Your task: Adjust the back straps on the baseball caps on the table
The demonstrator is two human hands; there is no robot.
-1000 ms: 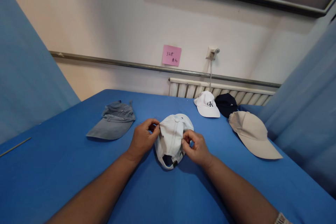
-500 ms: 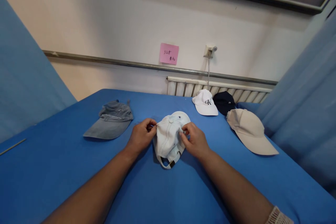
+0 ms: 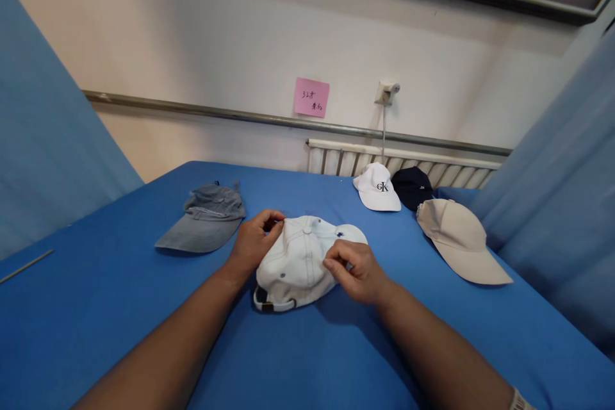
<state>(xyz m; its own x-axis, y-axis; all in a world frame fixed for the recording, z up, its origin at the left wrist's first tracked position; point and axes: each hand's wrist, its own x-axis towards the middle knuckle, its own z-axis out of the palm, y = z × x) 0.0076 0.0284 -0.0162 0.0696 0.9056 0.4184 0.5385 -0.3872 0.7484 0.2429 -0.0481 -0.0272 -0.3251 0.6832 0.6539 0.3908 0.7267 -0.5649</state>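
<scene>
While hands (image 3: 252, 243) (image 3: 358, 270) touch the pale cap (image 3: 298, 259), it rests on blue cloth (image 3: 283, 365).

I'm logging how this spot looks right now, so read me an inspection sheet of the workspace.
Surface: blue cover, no spill seen.
Things in hand: pale cap, back strap towards the person.
Clutter: gray cap and thin stick on the left; white cap, dark cap and beige cap on the right.
Hands: left hand pinches the pale cap's edge; right hand has curled fingers at its side, grip unclear.
Cables: one cord hanging from the wall socket.
Surroundings: pink note on the wall, radiator below, curtains both sides.
</scene>
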